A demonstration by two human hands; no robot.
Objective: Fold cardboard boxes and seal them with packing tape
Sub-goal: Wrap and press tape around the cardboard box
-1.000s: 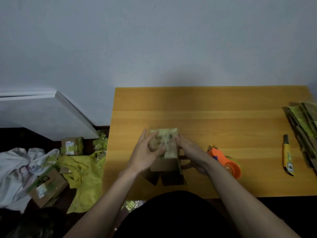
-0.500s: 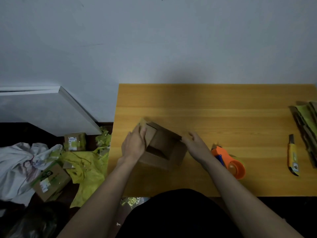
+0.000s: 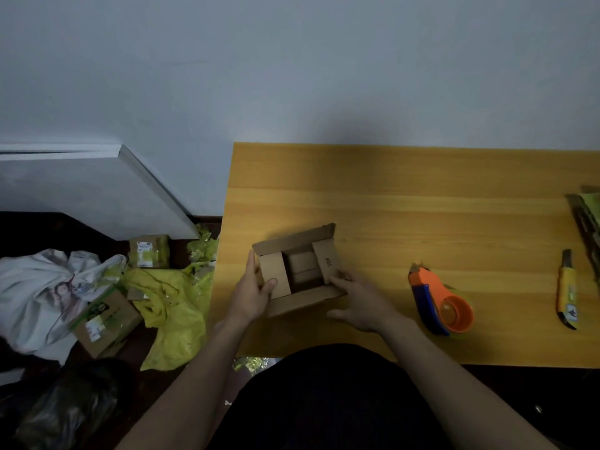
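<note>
A small brown cardboard box (image 3: 300,274) sits open side up on the wooden table (image 3: 422,216), near its front left corner. Its two short flaps are folded inward; the long flaps stand out. My left hand (image 3: 251,292) grips the box's left side, thumb pressing on the left flap. My right hand (image 3: 358,298) rests on the right front corner, fingertips on the right flap. An orange and blue tape dispenser (image 3: 441,303) lies on the table just right of my right hand.
A yellow utility knife (image 3: 566,290) lies at the table's right, beside a stack of flat cardboard (image 3: 587,216) at the edge. On the floor to the left are taped boxes (image 3: 104,319), yellow plastic wrap (image 3: 175,306) and a white cloth (image 3: 42,287).
The box was turned over from taped side up to open side up and set down on the table. Both hands now press the short flaps inward.
</note>
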